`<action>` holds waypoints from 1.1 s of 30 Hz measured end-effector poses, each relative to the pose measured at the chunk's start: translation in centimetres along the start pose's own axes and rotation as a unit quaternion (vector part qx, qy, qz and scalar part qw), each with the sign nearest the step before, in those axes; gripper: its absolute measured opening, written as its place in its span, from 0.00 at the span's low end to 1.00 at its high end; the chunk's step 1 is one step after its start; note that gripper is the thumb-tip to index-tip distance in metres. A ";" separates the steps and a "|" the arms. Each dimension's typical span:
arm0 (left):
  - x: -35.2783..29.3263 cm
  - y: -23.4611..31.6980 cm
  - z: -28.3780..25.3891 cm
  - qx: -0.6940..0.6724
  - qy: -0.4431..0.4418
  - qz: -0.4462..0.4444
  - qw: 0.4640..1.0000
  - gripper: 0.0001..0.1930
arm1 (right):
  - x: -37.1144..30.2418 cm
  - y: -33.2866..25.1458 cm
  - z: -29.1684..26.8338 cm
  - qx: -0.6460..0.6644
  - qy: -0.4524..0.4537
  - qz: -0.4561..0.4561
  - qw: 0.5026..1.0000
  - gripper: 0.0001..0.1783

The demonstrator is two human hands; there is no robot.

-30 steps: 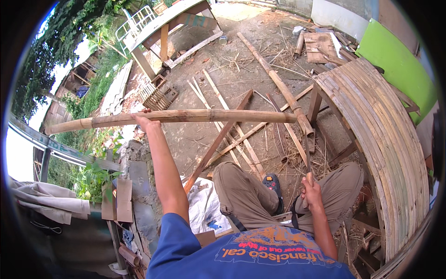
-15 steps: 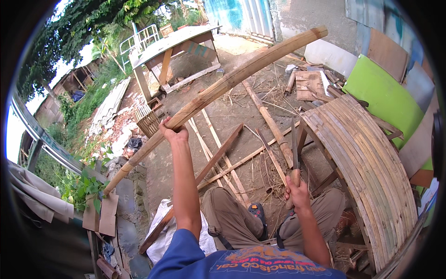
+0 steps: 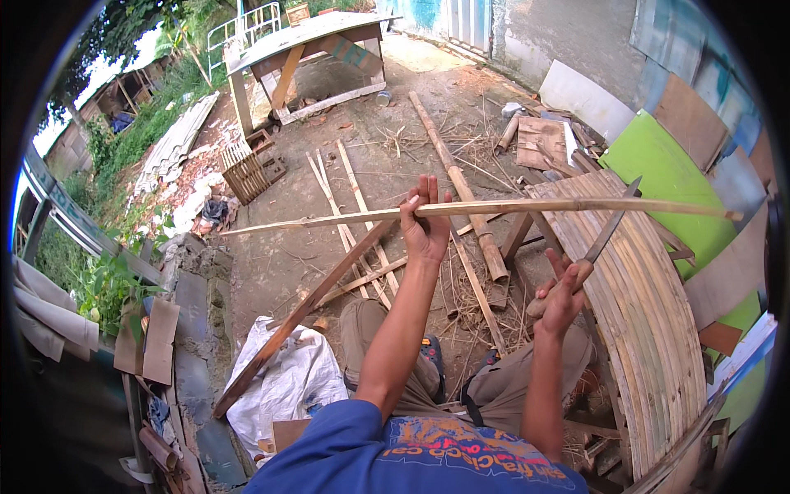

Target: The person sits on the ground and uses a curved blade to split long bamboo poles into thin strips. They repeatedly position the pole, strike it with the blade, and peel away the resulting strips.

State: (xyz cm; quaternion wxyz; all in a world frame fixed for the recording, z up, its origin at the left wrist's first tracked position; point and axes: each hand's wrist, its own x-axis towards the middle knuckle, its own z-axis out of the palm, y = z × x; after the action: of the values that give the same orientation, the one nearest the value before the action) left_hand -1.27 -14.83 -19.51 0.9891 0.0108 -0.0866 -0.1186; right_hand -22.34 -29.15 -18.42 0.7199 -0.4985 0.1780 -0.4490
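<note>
A long split bamboo strip (image 3: 510, 206) lies nearly level across the view, its thin edge toward me. My left hand (image 3: 426, 226) supports it near the middle, thumb on one side and fingers extended up on the other. In my right hand (image 3: 561, 303) is a long knife (image 3: 607, 237), held by its wooden handle with some fingers loosely lifted. Its blade points up and to the right, crossing the strip's right part. Whether blade and strip touch, I cannot tell.
On the right stands a bamboo-slat bench (image 3: 629, 329), with a green panel (image 3: 671, 177) behind it. A bamboo pole (image 3: 457, 177) and several strips lie on the ground ahead. A brown wooden bar (image 3: 309, 317) slants beside a white sack (image 3: 288, 370). Farther back is a table (image 3: 329, 90).
The bamboo has turned from a steep diagonal to nearly level, now edge-on. My left hand moved right; my right hand rose, tilting the knife rightward toward the strip.
</note>
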 end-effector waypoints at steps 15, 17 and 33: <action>-3.2 2.6 -2.1 0.157 -0.171 -0.166 0.959 0.52 | -0.7 -1.1 -1.6 0.172 0.140 0.047 0.974 0.25; -3.3 2.7 -2.6 0.160 -0.161 -0.173 0.958 0.51 | -0.6 -1.1 -1.6 0.191 0.121 0.055 0.972 0.23; 2.1 14.0 -6.5 -0.016 0.041 0.129 0.991 0.21 | -9.1 4.8 -8.5 0.000 0.075 0.136 0.988 0.25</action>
State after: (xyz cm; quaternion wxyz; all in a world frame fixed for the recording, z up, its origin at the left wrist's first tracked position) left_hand 5.14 -1.67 -24.92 0.9989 -0.0115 -0.0447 0.0093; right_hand -30.92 -25.95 -28.09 0.7588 -0.4348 0.2976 -0.3828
